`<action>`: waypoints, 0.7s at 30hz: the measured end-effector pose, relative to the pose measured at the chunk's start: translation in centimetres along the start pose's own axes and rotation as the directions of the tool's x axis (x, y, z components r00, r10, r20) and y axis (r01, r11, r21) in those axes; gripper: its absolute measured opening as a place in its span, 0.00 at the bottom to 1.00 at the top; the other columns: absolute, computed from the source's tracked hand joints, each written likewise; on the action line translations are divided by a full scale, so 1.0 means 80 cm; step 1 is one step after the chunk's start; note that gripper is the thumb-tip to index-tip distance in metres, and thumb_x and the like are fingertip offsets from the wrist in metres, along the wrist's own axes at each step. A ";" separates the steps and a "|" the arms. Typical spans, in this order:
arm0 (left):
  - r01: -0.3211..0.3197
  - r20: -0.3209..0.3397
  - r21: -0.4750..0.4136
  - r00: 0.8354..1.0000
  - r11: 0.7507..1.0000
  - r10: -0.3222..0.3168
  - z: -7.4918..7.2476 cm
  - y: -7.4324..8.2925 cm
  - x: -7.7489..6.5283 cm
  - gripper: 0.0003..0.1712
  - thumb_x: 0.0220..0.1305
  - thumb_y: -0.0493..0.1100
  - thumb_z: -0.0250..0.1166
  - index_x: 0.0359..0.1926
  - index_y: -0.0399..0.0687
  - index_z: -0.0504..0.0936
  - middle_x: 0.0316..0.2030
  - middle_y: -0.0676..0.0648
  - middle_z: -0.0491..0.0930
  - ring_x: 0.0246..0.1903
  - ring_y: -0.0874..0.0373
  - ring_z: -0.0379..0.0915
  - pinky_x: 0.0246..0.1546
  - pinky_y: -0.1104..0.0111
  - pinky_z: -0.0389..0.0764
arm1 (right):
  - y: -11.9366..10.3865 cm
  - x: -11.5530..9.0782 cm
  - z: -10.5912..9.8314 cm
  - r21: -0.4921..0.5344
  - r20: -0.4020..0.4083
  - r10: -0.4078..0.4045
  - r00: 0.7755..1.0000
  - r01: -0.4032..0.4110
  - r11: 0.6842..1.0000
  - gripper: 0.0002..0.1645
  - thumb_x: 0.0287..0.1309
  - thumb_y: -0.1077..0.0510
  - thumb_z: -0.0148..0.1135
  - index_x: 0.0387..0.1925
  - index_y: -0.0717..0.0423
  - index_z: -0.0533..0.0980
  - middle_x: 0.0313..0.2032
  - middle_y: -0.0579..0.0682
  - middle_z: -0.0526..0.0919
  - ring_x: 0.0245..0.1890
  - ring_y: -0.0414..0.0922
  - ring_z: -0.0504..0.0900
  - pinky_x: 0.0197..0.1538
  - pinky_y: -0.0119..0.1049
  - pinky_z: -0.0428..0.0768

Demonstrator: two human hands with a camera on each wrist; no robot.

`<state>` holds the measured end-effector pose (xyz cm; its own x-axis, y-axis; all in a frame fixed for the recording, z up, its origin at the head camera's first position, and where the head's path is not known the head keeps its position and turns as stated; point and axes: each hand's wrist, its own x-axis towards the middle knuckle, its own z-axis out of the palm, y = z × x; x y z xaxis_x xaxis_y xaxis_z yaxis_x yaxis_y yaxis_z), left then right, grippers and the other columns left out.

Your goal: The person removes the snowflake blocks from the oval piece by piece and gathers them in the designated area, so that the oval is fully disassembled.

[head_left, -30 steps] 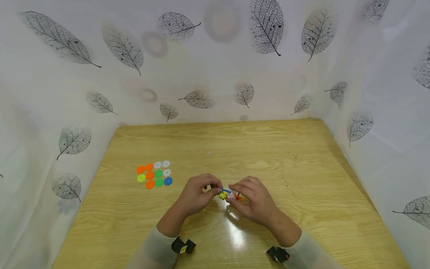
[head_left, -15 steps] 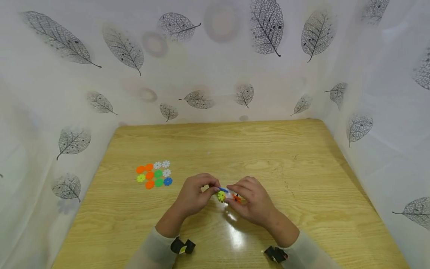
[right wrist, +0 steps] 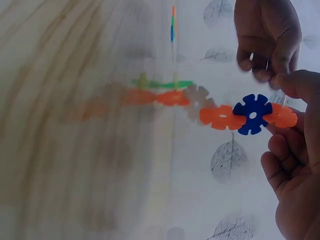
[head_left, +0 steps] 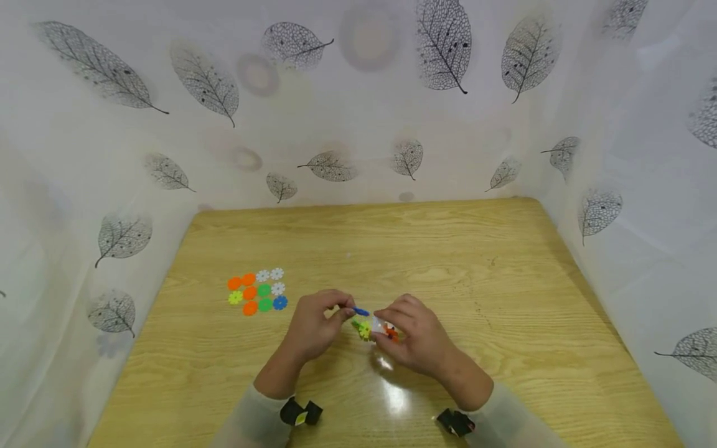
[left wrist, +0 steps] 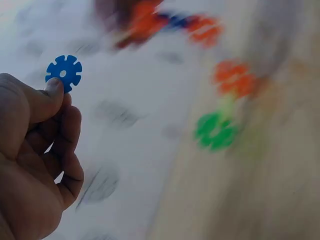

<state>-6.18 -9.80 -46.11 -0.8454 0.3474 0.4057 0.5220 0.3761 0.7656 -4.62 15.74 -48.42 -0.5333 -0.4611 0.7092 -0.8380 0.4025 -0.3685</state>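
Note:
Between thumb and fingertips, my left hand (head_left: 316, 326) pinches a blue notched flower disc (left wrist: 71, 67), seen face-on in the left wrist view. My right hand (head_left: 420, 333) holds a joined string of notched flower discs by an orange disc (right wrist: 281, 118). A dark blue disc (right wrist: 244, 111) and another orange disc (right wrist: 220, 125) are slotted on beside it. Other parts of the string, among them a green disc (left wrist: 216, 131), look blurred in the wrist views. The blue disc is apart from the string. My right palm and fingers hide part of the string in the head view.
Loose flower discs in orange, white, green, yellow and blue, such as a blue one (head_left: 280, 303), lie grouped on the left of the wooden table (head_left: 448, 249). White leaf-printed cloth (head_left: 364, 112) surrounds the back and sides.
My left hand has drawn left with the blue disc, and a gap has opened between it and the string. My right hand has shifted slightly left with the string.

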 end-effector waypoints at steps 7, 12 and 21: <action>0.131 -0.138 0.068 0.983 0.989 -0.120 -0.058 -0.012 -0.008 0.05 0.65 0.37 0.73 0.37 0.54 0.87 0.35 0.55 0.86 0.36 0.60 0.79 0.41 0.60 0.79 | 0.010 -0.015 -0.014 0.019 -0.022 0.051 0.998 -0.051 0.999 0.16 0.54 0.55 0.78 0.41 0.60 0.87 0.36 0.47 0.89 0.37 0.45 0.83 0.40 0.36 0.82; 0.270 -0.127 0.058 0.957 0.961 -0.261 -0.073 -0.023 -0.020 0.03 0.68 0.41 0.72 0.39 0.55 0.87 0.37 0.57 0.85 0.37 0.59 0.78 0.39 0.63 0.80 | 0.013 -0.017 -0.019 0.016 -0.020 0.024 1.000 -0.024 1.000 0.17 0.56 0.52 0.78 0.43 0.59 0.86 0.37 0.47 0.89 0.38 0.45 0.83 0.41 0.36 0.82; 0.377 -0.158 0.027 0.916 0.926 -0.368 -0.098 -0.040 -0.033 0.03 0.70 0.43 0.71 0.43 0.51 0.87 0.38 0.54 0.86 0.37 0.53 0.78 0.39 0.66 0.79 | 0.011 -0.016 -0.018 0.021 -0.074 -0.024 0.997 0.025 0.999 0.17 0.58 0.52 0.77 0.44 0.60 0.86 0.37 0.48 0.89 0.36 0.45 0.83 0.41 0.36 0.82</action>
<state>-6.48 -18.67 -45.70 -0.9847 0.0442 0.1684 0.1676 0.5022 0.8484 -4.52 17.80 -48.76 -0.5032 -0.4111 0.7601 -0.8536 0.3738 -0.3629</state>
